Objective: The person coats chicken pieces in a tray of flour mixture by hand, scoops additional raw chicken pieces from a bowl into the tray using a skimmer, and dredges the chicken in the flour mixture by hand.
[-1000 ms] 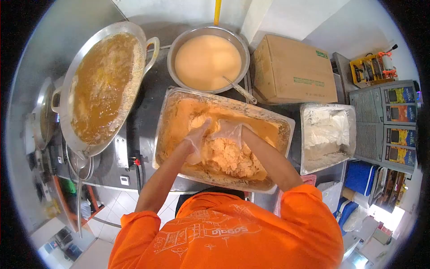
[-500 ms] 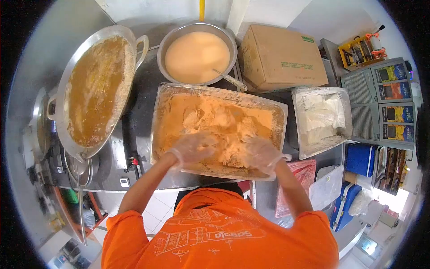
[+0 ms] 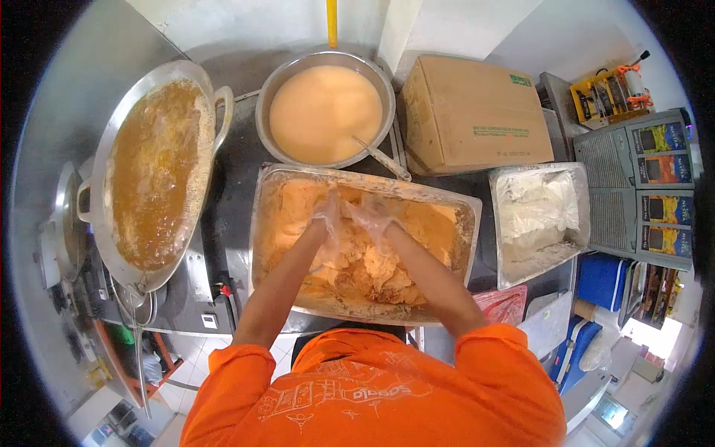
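Orange-tinted flour (image 3: 436, 223) fills a shallow metal tray (image 3: 477, 246) in front of me, with lumpy, flour-coated pieces (image 3: 380, 268) heaped near its middle and front. Both my hands wear clear plastic gloves and reach to the back half of the tray. My left hand (image 3: 328, 214) points down into the flour. Close beside it, my right hand (image 3: 369, 216) is angled inward and smeared by motion. The fingers of both are blurred or sunk in the flour, so what they hold, if anything, is hidden.
Behind the tray stand a metal bowl of pale orange liquid (image 3: 324, 112) with a utensil handle (image 3: 383, 159) and a cardboard box (image 3: 477, 112). At left is a large pan of bubbling oil (image 3: 156, 171). A smaller tray of white flour (image 3: 536, 216) lies at right.
Both my hands have moved away from my body and closer together, from the front sides of the tray to its back middle. The view has tilted slightly.
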Demonstrator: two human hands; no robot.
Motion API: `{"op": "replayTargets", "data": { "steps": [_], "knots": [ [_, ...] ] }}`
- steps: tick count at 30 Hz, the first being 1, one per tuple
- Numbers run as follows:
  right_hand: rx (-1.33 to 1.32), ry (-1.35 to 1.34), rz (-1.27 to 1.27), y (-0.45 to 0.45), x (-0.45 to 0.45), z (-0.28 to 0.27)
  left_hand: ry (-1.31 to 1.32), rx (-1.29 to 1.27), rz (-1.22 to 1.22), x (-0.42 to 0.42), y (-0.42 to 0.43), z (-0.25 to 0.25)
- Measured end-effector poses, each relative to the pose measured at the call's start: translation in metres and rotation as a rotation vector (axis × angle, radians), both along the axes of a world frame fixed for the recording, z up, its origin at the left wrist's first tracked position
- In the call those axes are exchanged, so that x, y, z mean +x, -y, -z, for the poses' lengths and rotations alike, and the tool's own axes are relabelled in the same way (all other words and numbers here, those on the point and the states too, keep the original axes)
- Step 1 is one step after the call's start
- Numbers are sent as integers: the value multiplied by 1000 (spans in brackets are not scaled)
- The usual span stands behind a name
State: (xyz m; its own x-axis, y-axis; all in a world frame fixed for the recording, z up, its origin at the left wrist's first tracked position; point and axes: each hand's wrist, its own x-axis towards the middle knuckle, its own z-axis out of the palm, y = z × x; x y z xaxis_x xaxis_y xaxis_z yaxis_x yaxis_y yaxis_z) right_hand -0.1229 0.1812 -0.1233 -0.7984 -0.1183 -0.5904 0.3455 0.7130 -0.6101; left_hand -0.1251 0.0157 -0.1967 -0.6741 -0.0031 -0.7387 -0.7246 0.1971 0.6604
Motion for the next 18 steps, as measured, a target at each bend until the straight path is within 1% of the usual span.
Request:
{"op": "replayTargets", "data": {
  "steps": [1,2,3,4,5,7,8,9,11,12,13,14,15,16,17,18],
  "knots": [
    [0,10,-2,-4,-5,-11,24,-68,-6,-2,-10,-33],
    [-149,95,-187,-11,-16,-40,35,-69,-5,7,-7,-34],
    [-300,172,-369,-14,-23,-68,-136,-53,55,12,-2,-36],
    [-131,273,-63,-2,-17,-84,-312,-37,115,13,3,-41],
    [-136,277,-60,-6,-18,-94,-308,-41,119,18,5,-59],
    [-14,258,-427,-28,-15,-112,-145,169,-16,38,5,-121],
    [-12,160,-494,-31,1,-148,-139,173,-20,51,5,-135],
    [-7,162,-497,-36,25,-141,-243,50,190,63,5,-150],
    [184,-376,-812,-47,83,-119,-456,-204,615,89,7,-175],
    [191,-378,-807,-54,110,-122,-564,-334,830,102,7,-183],
    [323,-621,-821,-62,137,-125,-673,-467,1044,115,7,-188],
    [457,-865,-826,-71,159,-130,-687,-464,1047,128,12,-183],
    [470,-869,-822,-82,176,-136,-775,-488,1056,141,24,-171],
    [382,-800,-720,-93,191,-145,-861,-512,1063,148,35,-164],
    [292,-727,-614,-100,203,-153,-869,-509,1070,150,46,-166],
    [299,-727,-600,-100,209,-174,-799,-415,899,151,57,-169]
  ]
}}
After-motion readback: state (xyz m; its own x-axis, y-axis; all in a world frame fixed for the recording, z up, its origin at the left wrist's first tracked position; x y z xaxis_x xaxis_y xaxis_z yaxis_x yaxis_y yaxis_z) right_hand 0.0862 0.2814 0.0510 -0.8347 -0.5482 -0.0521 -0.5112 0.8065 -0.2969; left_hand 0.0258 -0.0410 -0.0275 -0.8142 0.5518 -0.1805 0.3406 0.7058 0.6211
